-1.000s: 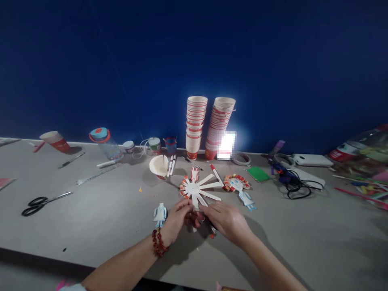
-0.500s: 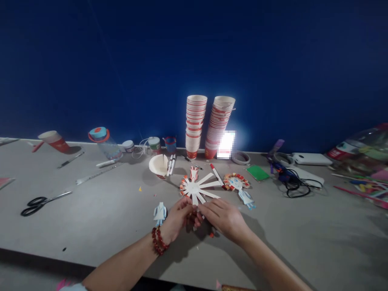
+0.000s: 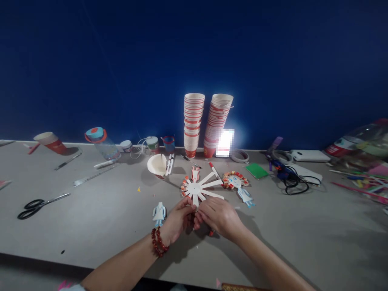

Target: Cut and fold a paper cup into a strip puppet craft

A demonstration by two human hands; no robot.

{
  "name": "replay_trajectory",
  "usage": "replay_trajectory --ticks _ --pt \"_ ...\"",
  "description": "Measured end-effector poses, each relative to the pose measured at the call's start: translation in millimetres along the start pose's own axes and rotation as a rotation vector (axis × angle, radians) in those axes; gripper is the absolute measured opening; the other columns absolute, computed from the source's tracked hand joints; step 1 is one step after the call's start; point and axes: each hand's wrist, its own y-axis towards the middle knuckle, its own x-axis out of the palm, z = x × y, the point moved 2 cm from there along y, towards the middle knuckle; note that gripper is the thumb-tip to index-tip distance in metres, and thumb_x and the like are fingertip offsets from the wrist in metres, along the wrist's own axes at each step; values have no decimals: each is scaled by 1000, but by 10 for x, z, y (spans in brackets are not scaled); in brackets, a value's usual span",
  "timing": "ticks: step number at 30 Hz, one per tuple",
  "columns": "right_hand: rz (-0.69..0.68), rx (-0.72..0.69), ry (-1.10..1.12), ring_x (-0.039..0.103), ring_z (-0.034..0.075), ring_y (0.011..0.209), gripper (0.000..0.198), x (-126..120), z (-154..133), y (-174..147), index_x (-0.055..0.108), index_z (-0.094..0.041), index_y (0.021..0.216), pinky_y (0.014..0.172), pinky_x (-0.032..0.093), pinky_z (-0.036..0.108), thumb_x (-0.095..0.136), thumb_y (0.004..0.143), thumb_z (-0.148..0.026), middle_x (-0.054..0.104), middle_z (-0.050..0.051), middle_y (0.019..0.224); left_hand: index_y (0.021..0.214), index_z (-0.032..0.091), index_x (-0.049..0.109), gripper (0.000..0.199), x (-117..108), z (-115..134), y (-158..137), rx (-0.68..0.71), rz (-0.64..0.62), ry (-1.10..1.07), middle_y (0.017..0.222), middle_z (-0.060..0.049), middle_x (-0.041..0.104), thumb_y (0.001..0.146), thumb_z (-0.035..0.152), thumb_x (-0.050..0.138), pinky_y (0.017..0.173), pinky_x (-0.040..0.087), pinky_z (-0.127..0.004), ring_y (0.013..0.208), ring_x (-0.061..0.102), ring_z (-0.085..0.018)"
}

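A paper cup cut into strips (image 3: pixel 194 188) is spread out like a flower, white inside, with some strips on its left rolled into red-and-white curls. My left hand (image 3: pixel 179 216) pinches one of the near strips. My right hand (image 3: pixel 218 215) has its fingers closed at the same strips, close against the left; its fingertips are partly hidden. A finished curled flower with a drawn face (image 3: pixel 235 181) and a paper body (image 3: pixel 245 197) lies to the right. Left of my hands is a headless paper figure (image 3: pixel 159 214). Another small red-and-white paper figure (image 3: pixel 195 174) touches the far strips.
Two tall stacks of paper cups (image 3: pixel 194 125) stand at the wall. Scissors (image 3: pixel 42 205) and a ruler (image 3: pixel 95 175) lie left. A cut cup (image 3: pixel 157 166), markers (image 3: pixel 170 164), a green pad (image 3: pixel 256 170) and a glue gun with black cord (image 3: pixel 285 173) lie beyond my hands.
My right hand's fingers have curled in tighter toward my left. The cut cup has turned slightly, and the whole view has shifted a little.
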Motion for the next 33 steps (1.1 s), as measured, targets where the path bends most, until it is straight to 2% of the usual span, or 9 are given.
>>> replay_trajectory --ticks 5,7,9,13,18,24,28,33 --pt "10 106 11 56 17 69 26 34 35 -37 59 -19 81 65 39 27 41 99 -20 64 3 74 80 21 45 29 29 44 -42 -7 18 48 66 -2 70 76 34 70 40 36 -18 46 61 -12" --pt "4 117 37 56 18 71 26 34 58 -51 59 -19 82 66 40 27 40 99 -21 64 4 75 82 21 45 33 45 61 -57 12 26 107 67 -1 70 74 35 73 38 34 -18 48 62 -13" --pt "-9 116 68 57 18 72 26 29 78 -58 60 -19 83 67 41 27 40 100 -22 64 4 76 82 21 44 37 62 67 -58 51 29 158 68 -1 70 73 39 75 40 36 -18 49 62 -13" --pt "-8 109 90 58 18 74 23 17 83 -58 61 -19 90 67 42 27 41 100 -22 65 5 79 79 21 44 41 84 47 -35 108 27 196 66 -1 69 75 48 73 45 41 -21 46 60 -11" --pt "67 23 -27 60 17 73 25 10 8 -47 62 -19 89 70 43 28 40 101 -17 66 5 77 76 20 45 36 91 33 -30 143 49 139 58 2 64 78 47 70 43 37 -20 42 53 -9" --pt "104 -42 -201 59 18 73 23 42 -52 -40 64 -19 87 68 42 29 45 100 -18 69 5 81 72 20 48 36 83 34 -54 106 105 100 47 6 54 77 46 72 37 27 -18 36 40 -6" --pt "131 -57 -203 60 17 74 19 75 -58 -50 65 -18 90 68 42 29 49 99 -15 69 5 82 73 20 49 33 41 11 -42 98 105 105 47 7 53 77 45 71 36 23 -18 35 40 -6" --pt "125 -60 -177 60 17 74 22 108 -27 -57 64 -18 88 69 43 28 46 101 -17 69 5 80 74 18 52 33 32 12 -27 91 140 124 53 6 56 74 44 74 39 24 -18 38 39 -4"
